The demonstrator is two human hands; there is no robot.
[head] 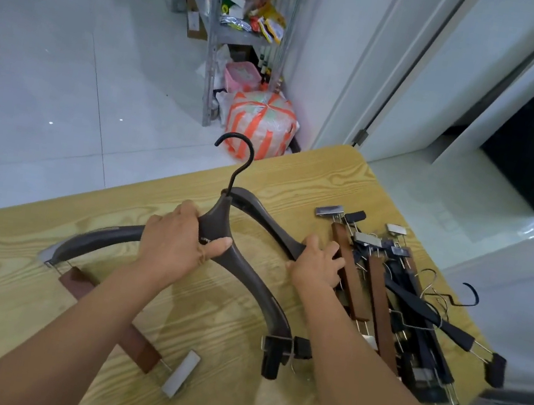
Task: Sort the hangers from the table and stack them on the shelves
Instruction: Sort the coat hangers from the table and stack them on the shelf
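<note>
My left hand (176, 241) grips the neck of a dark brown curved coat hanger (247, 279) with a black hook, just above the wooden table (36, 299). A second dark curved hanger (266, 223) lies behind it; my right hand (315, 265) holds its right arm. A pile of clip hangers (391, 311), brown wooden bars and black ones with metal clips, lies at the table's right. One brown clip hanger (139, 349) lies at the near left, partly under my left forearm.
A metal shelf rack (214, 38) with packets and boxes stands beyond the table against the wall. A taped orange-and-white bundle (260, 125) and a pink basket (241, 77) sit on the floor at its foot. White doors are at the right.
</note>
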